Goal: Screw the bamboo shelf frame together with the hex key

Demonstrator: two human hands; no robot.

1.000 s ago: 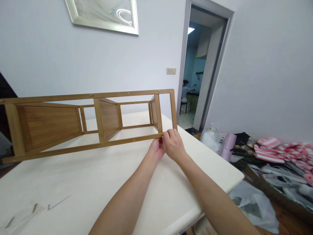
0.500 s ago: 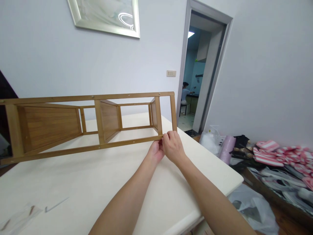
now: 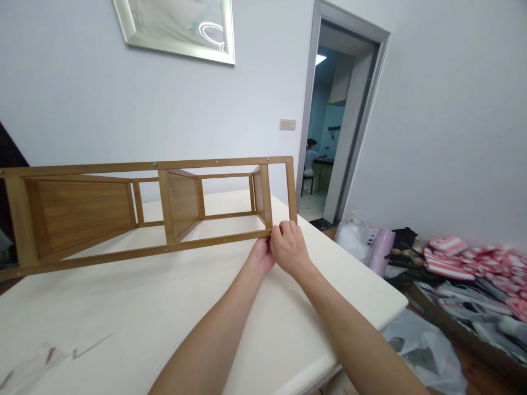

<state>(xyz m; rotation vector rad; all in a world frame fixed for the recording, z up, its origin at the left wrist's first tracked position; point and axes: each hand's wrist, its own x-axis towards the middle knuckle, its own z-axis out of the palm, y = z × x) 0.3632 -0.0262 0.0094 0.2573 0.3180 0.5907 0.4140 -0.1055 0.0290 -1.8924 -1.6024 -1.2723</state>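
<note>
At the surface's (image 3: 164, 307) near left, a clear plastic bag (image 3: 33, 365) lies flat, showing two small brown pieces (image 3: 50, 355). Just beside it rests an L-shaped metal key (image 3: 93, 346). Behind them a wooden frame (image 3: 167, 206) lies lengthwise, reaching from beyond the surface's left edge to near its right edge; three panels stand across its open bays. A framed picture (image 3: 177, 49) hangs on the wall above.

Under the frame's lower rail, near its right end, the left hand (image 3: 261, 257) has its fingers bent and partly hidden; I cannot tell what they hold. Beyond is a wall switch (image 3: 287, 124). The right hand (image 3: 291, 247) touches the same rail, fingers drawn narrow, whatever they pinch hidden. Through the doorway (image 3: 310, 71) a person (image 3: 308, 160) sits.

Past the surface's right edge stand a purple roll (image 3: 381, 252), a translucent bag (image 3: 432, 345) with dark, unclear contents, and pink-striped cloth (image 3: 448, 263) heaped behind a low box (image 3: 453, 326) holding clear plastic.
</note>
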